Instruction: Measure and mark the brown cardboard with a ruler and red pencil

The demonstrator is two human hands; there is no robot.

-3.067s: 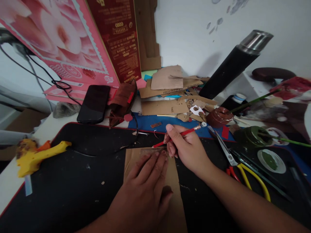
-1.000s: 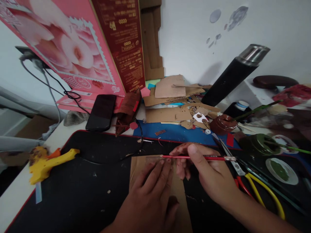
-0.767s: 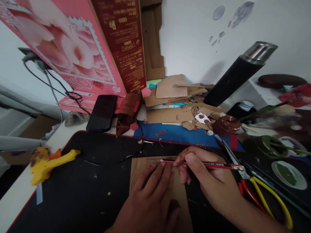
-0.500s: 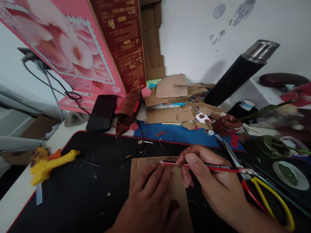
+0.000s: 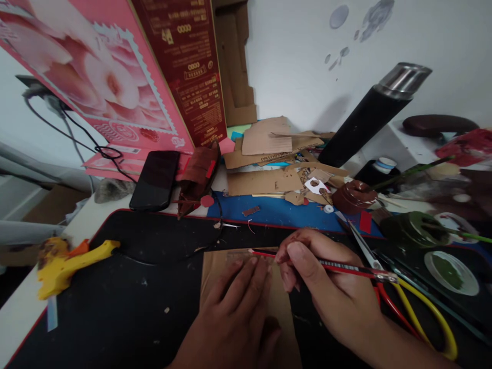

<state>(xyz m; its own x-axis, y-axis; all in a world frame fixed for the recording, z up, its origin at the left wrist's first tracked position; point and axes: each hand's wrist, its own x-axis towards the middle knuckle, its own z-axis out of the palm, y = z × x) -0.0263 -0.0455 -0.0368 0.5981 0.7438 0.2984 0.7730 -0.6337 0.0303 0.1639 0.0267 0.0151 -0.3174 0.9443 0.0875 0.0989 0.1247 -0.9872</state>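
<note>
A piece of brown cardboard lies on the black mat in front of me. My left hand rests flat on it, fingers stretched out towards its far edge. A thin greyish strip, partly hidden, runs along that edge beyond my fingertips; I cannot tell what it is. My right hand pinches a red-and-black pencil between thumb and fingers. The pencil lies nearly level, its tip pointing left, just beyond my left fingertips at the cardboard's far edge. Its metal-capped end sticks out to the right, above the scissors.
Scissors with red and yellow handles lie at the right, near open paint jars. A yellow glue gun is at the left. Behind are a phone, a small brown model boat, cardboard scraps and a black flask.
The whole view has shifted slightly. The pencil tilts a little more, its tip a touch higher. My left hand stays flat on the cardboard.
</note>
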